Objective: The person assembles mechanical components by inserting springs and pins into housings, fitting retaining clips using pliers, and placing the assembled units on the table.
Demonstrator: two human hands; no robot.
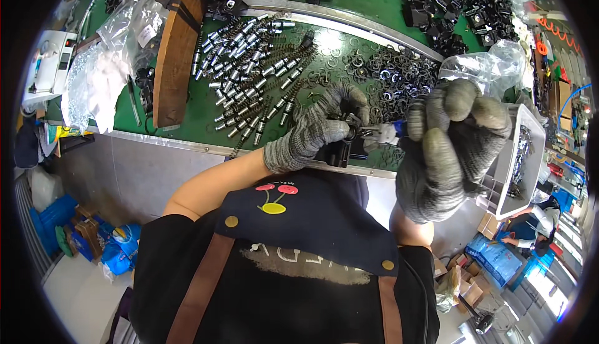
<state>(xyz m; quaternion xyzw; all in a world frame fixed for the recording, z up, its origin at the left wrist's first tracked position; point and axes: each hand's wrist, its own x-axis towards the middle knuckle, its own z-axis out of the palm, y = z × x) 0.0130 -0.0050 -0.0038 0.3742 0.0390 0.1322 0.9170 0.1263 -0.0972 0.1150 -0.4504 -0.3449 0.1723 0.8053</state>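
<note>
My left hand, in a grey striped knit glove, is closed round a small black metal part at the bench's front edge. My right hand, in a similar glove, is raised nearer the camera with its fingers curled in. A blue-and-whitish piece shows between the hands, by the right fingers; its kind and whatever is inside the right fist are hidden. Beyond my left hand lies a pile of silver-and-black pins with springs. Many small metal rings are scattered beyond the hands.
A wooden board stands left of the pins. Plastic bags lie at the far left. On the right is a grey bin with small parts. A metal rail crosses the green bench; black parts lie beyond. Another person is at the right.
</note>
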